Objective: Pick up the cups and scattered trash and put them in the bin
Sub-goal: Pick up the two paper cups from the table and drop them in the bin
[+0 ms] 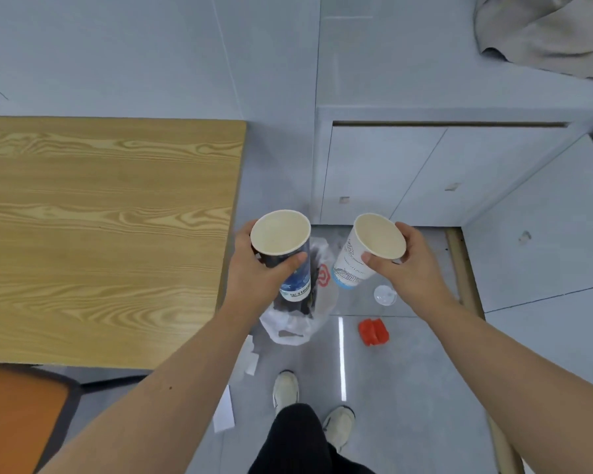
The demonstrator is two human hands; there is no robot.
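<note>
Grey tiled floor (408, 388), carrying a bagged bin (298, 323), red scrap (373, 332), clear lid (384, 295), white paper scraps (224, 410). Wooden desk (100, 234), bare.

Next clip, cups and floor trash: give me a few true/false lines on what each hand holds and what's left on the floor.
1. The left hand holds a dark blue cup. True.
2. The right hand is empty. False: it holds a white cup.
3. Both cups look empty. True.
4. A red piece of trash lies on the wooden table. False: it lies on the floor.
5. A clear lid lies on the floor. True.
</note>
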